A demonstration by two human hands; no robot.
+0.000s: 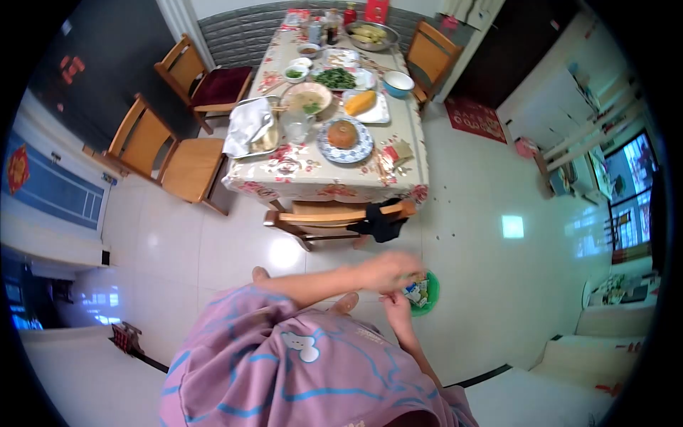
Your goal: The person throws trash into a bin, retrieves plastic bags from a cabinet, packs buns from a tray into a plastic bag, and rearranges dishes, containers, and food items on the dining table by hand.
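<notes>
The blurred left hand (391,270) and right hand (396,304) are close together near a green bin (435,293); whether they grip anything is unclear.

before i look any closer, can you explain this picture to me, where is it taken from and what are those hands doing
There is no machine here, just a person with two bare hands. The one picture comes from a camera on that person's head, looking forward and down, so the purple shirt below is their own. The left hand and right hand are close together by a green bin. The left is blurred, so I can't tell what, if anything, they hold. Ahead, beyond a chair, stands a table with food: a round brown loaf on a plate, a soup bowl and green vegetables.
</notes>
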